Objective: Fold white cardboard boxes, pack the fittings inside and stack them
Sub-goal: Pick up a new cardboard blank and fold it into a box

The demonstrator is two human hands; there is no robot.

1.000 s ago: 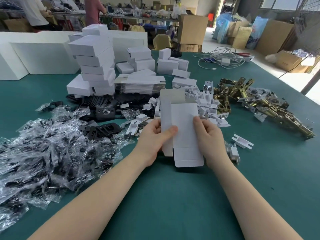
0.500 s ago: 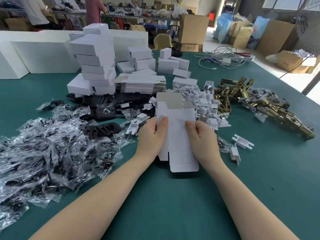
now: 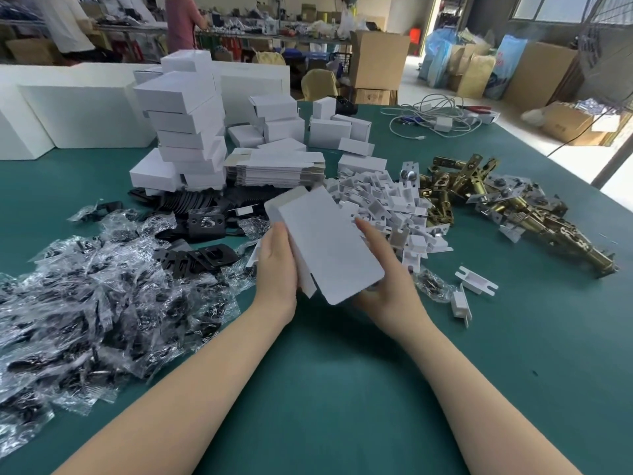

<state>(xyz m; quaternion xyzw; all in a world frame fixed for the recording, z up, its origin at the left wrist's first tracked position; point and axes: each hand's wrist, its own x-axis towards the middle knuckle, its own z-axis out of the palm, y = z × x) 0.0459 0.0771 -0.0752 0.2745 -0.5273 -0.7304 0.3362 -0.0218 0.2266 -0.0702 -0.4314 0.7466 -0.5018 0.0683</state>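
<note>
left hand (image 3: 275, 265) grips box (image 3: 329, 245) | right hand (image 3: 383, 269) cradles it

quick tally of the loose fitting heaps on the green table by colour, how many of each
black: 2, the bagged black parts heap and the bare black plates heap
white: 1, the white plastic pieces heap
brass: 1, the brass latches heap
total: 4
Not counted: the white cardboard box held by the left hand and right hand.

Left hand (image 3: 277, 265), right hand (image 3: 383, 269), fingers curled, gripping.
</note>
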